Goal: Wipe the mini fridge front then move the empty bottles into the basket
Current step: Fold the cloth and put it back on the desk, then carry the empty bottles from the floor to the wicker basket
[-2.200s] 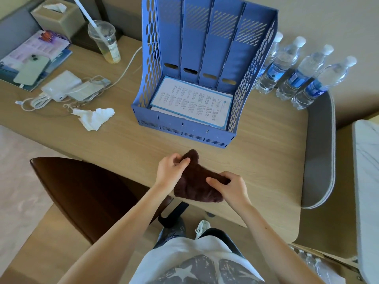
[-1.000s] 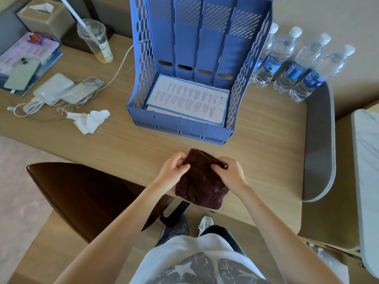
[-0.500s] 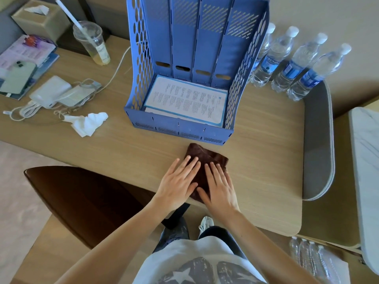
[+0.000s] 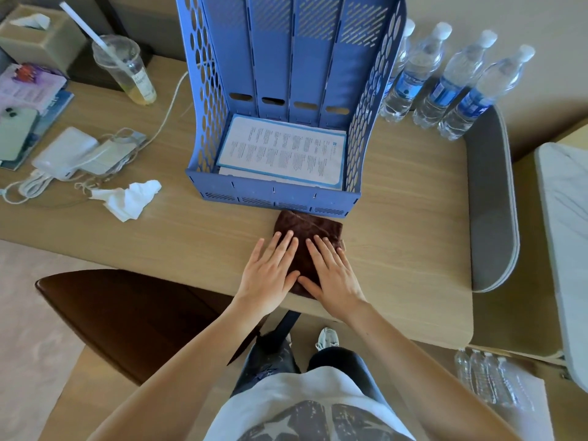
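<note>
Since a second ago your left hand [image 4: 270, 275] and right hand [image 4: 331, 275] went from pinching the cloth [image 4: 307, 230] to lying flat and released on it, so press evenly outward; the bottles [image 4: 445, 87] wait far right of them.

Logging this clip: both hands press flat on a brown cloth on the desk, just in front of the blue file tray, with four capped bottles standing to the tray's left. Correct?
Not quite. In the head view the bottles stand to the tray's right. The rest holds: left hand and right hand flat on the cloth.
</note>
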Tool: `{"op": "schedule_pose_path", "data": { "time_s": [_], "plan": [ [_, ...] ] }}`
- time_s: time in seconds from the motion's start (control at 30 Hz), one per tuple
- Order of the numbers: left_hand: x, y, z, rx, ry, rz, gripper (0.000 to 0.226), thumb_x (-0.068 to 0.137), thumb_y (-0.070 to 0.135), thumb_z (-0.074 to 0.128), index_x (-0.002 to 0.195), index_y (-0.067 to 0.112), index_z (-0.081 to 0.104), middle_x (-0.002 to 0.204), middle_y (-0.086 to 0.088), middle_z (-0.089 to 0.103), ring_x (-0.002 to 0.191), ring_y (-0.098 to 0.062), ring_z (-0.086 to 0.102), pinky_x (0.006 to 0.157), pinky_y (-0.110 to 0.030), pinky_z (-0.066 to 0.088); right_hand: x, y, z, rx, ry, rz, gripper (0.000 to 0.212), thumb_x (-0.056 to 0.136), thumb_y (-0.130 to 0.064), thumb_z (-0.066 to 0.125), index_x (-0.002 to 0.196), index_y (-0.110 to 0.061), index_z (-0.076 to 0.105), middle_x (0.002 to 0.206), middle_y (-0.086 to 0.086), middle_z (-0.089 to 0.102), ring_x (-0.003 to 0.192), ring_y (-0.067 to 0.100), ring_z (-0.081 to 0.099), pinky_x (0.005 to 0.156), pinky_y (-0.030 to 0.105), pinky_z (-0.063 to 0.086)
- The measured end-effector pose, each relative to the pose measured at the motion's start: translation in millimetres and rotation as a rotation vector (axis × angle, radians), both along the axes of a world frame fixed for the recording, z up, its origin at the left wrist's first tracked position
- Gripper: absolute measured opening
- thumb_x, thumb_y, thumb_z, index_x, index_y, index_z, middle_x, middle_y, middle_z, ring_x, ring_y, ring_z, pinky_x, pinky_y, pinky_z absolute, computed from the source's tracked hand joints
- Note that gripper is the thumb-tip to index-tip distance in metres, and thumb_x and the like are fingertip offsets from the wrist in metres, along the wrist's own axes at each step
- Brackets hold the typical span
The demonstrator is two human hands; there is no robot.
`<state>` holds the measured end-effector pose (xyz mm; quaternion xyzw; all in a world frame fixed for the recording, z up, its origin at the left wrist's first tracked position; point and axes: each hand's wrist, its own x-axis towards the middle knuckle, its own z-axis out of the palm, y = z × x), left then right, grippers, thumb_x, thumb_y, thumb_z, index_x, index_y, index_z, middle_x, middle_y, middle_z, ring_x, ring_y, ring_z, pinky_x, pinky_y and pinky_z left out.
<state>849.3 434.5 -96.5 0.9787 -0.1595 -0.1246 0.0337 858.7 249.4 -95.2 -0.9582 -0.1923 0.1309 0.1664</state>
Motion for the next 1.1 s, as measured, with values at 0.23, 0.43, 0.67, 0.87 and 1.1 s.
{"op": "schedule_pose_path", "data": {
  "time_s": [0.23, 0.43, 0.67, 0.87, 1.1],
  "plan": [
    [8.2, -10.7, 58.2, -0.323, -0.326, -0.027, 0.034, 0.088, 0.023, 0.068, 0.119, 0.009, 0.066, 0.105, -0.005, 0.068, 0.092, -0.027, 0.066, 0.069, -0.037, 0.055, -16.3, -16.2, 55.5, 0.325, -0.337, -0.312, 0.022, 0.094, -0.012, 0.067, 0.112, -0.001, 0.071, 0.109, 0.010, 0.071, 0.107, 0.031, 0.063, 0.088, 0.046, 0.053],
    [-2.4, -26.8, 81.7, -0.390, -0.438, -0.103, 0.032, 0.093, 0.032, 0.048, 0.111, 0.013, 0.066, 0.099, -0.001, 0.067, 0.089, -0.021, 0.061, 0.071, -0.034, 0.052, -51.1, -36.3, 76.6, 0.268, -0.455, -0.380, 0.035, 0.097, -0.028, 0.052, 0.114, -0.002, 0.071, 0.109, 0.010, 0.071, 0.103, 0.031, 0.064, 0.088, 0.040, 0.053],
    [-23.6, -49.9, 61.6, -0.369, -0.243, -0.204, 0.041, 0.089, 0.035, 0.059, 0.119, 0.008, 0.065, 0.108, -0.003, 0.069, 0.099, -0.024, 0.066, 0.081, -0.038, 0.055, -103.1, -67.7, 54.4, 0.137, -0.346, -0.529, 0.044, 0.097, -0.037, 0.049, 0.123, -0.007, 0.067, 0.119, 0.007, 0.069, 0.115, 0.029, 0.062, 0.093, 0.041, 0.053],
    [-19.3, -117.0, 78.0, -0.388, -0.219, -0.413, 0.048, 0.094, 0.043, 0.042, 0.120, 0.009, 0.065, 0.113, -0.003, 0.069, 0.101, -0.024, 0.066, 0.084, -0.038, 0.055, -151.3, -122.7, 75.3, 0.089, -0.351, -0.763, 0.046, 0.098, -0.040, 0.048, 0.125, -0.008, 0.067, 0.123, 0.007, 0.068, 0.118, 0.029, 0.060, 0.100, 0.040, 0.048],
    [-57.8, -261.1, 103.6, -0.541, -0.238, -0.749, 0.043, 0.092, 0.039, 0.050, 0.111, 0.007, 0.070, 0.106, -0.006, 0.071, 0.093, -0.025, 0.065, 0.077, -0.037, 0.055, -253.3, -205.4, 100.7, 0.054, -0.453, -1.137, 0.045, 0.098, -0.038, 0.045, 0.123, -0.008, 0.067, 0.121, 0.007, 0.068, 0.115, 0.031, 0.060, 0.100, 0.042, 0.047]
  ]
}}
